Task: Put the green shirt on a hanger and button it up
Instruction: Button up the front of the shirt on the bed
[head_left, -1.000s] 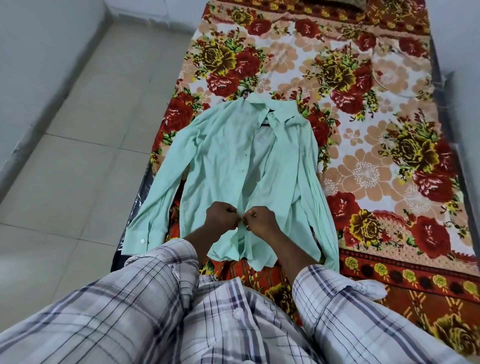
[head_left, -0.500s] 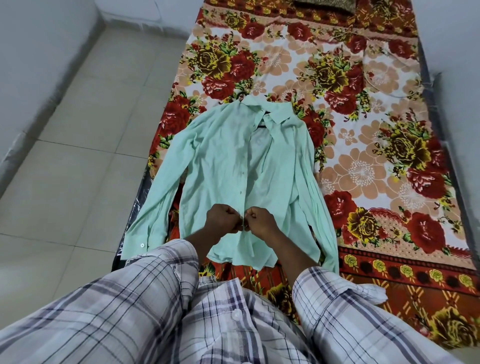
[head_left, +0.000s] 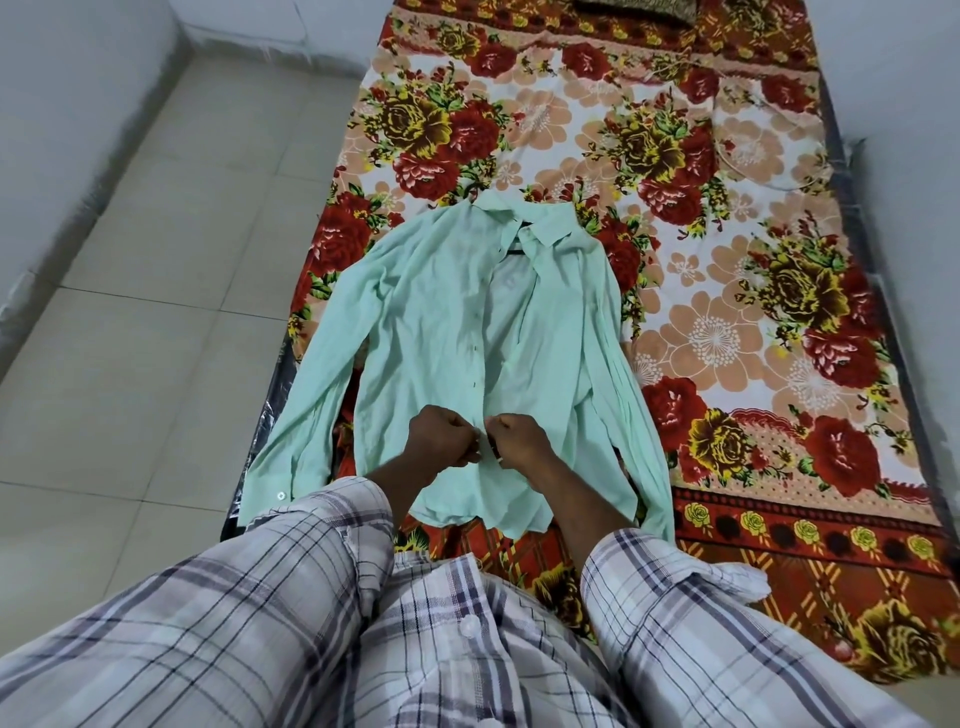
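Shirt lies front up on the bed, with its hem just nearer than the fingers and its collar well beyond them. The left hand and right hand meet low on the shirt's front opening, knuckles up and almost touching.

The left fingers are curled and pinch the front edge on their side. The right fingers are curled and pinch the opposite edge. A thin strip of green cloth shows between the two sets. Whether a button sits inside either pinch cannot be told.

Beyond the fingers the front gapes open up to the collar, and small buttons dot the edge just beyond the left fingers. A dark piece of the hanger shows in the neck opening, far beyond the fingers.

One shirt arm runs out left of the fingers, and its cuff lies at the bed's edge beside the tiled floor. The other arm runs down to the right of the fingers.
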